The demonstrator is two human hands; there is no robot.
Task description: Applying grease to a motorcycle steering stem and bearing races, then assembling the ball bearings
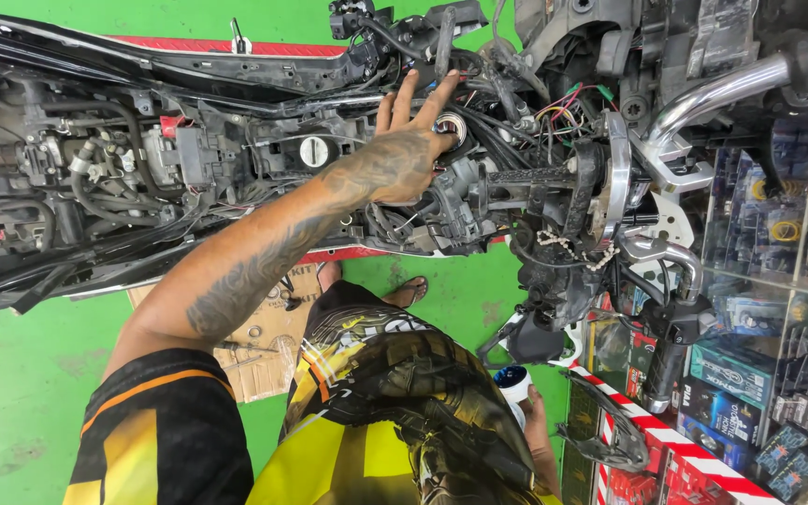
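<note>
Light: bright, even, from overhead.
Shadows: soft, deep inside the motorcycle frame (189,159).
Glare: highlights on the chrome handlebar (722,89).
Focus: sharp at centre.
Edges: slight wide-angle bending.

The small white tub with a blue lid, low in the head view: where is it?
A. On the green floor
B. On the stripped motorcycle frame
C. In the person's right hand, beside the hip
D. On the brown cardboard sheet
C: the small white tub with a blue lid sits in the right hand low beside the hip, while the left hand rests on the stripped motorcycle frame.
</note>
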